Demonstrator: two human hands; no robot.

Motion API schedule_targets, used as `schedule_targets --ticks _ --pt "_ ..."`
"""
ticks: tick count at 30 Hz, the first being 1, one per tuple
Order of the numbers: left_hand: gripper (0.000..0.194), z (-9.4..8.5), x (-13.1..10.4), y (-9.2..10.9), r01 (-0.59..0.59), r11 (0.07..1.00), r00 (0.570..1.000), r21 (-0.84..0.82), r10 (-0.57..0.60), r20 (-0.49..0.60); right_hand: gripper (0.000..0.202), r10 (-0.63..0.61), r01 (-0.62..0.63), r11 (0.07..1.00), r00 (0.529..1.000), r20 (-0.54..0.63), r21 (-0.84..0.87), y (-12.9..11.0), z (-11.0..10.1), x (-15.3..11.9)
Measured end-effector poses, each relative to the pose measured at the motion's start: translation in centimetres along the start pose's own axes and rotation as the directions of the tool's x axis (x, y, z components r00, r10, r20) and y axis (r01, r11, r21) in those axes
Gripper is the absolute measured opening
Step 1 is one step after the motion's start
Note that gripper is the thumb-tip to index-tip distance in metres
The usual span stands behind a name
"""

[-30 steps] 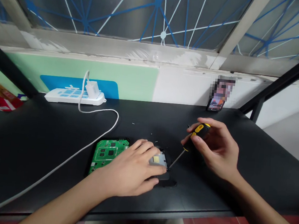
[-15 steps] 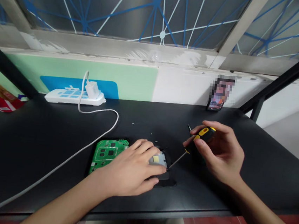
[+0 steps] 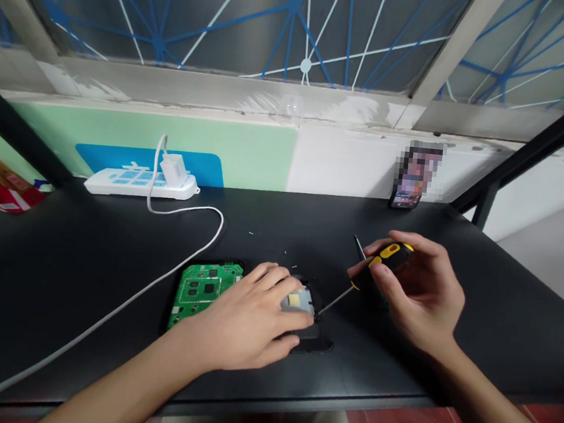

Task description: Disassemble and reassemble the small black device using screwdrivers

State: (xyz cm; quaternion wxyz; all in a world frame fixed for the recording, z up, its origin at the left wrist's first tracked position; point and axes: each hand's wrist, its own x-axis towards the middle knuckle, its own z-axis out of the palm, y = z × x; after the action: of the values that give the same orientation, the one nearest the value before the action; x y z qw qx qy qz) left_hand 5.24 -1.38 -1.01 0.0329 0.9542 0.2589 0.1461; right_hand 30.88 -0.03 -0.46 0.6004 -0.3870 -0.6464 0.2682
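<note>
A black device casing lies open near the front of the table, with a green circuit board showing at its left end. My left hand rests flat across the casing, fingers stretched out, hiding its middle. Beside those fingertips, a grey metal plate carries a yellowish square pad. In my right hand is a black-and-yellow screwdriver, gripped by its handle. The slanted shaft points down-left, and its tip meets the casing's right edge close to my left index finger. Whether a screw sits under the tip is too small to tell.
Several tiny screws lie behind the casing. A thin dark rod sticks out behind my right hand. A white cable runs from a power strip across the left side. A phone leans on the wall; a red-orange packet lies far left.
My right hand and the screwdriver handle have shifted slightly to the right, while the tip stays at the casing's right edge. My left hand looks unmoved.
</note>
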Motion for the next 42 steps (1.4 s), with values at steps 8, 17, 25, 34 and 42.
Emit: schedule_targets --ticks 8,17,25,34,42 --pt "0.026 -0.1 0.0 0.2 0.008 1.000 1.000 -0.007 -0.008 0.004 0.043 -0.126 0.124 0.991 0.991 0.044 0.051 0.8 -0.1 0.2" --pt "0.050 -0.9 -0.1 -0.4 0.111 0.991 0.994 -0.068 -0.111 0.011 0.067 -0.280 0.285 0.958 0.922 0.269 0.021 -0.4 -0.2 0.8" --pt "0.107 -0.8 -0.9 -1.5 0.195 0.979 0.977 -0.065 -0.188 0.101 0.071 -0.448 0.510 0.860 0.746 0.493 0.010 -2.6 1.2 2.8" --pt "0.108 -0.8 -0.7 -1.4 0.222 0.974 0.968 -0.048 -0.214 0.134 0.057 -0.439 0.378 0.898 0.791 0.425 0.224 -2.3 3.0 2.0" --pt "0.107 -0.6 -0.7 -1.4 0.219 0.974 0.968 -0.054 -0.210 0.135 0.044 -0.236 0.175 0.961 0.922 0.307 0.215 -1.8 3.4 1.3"
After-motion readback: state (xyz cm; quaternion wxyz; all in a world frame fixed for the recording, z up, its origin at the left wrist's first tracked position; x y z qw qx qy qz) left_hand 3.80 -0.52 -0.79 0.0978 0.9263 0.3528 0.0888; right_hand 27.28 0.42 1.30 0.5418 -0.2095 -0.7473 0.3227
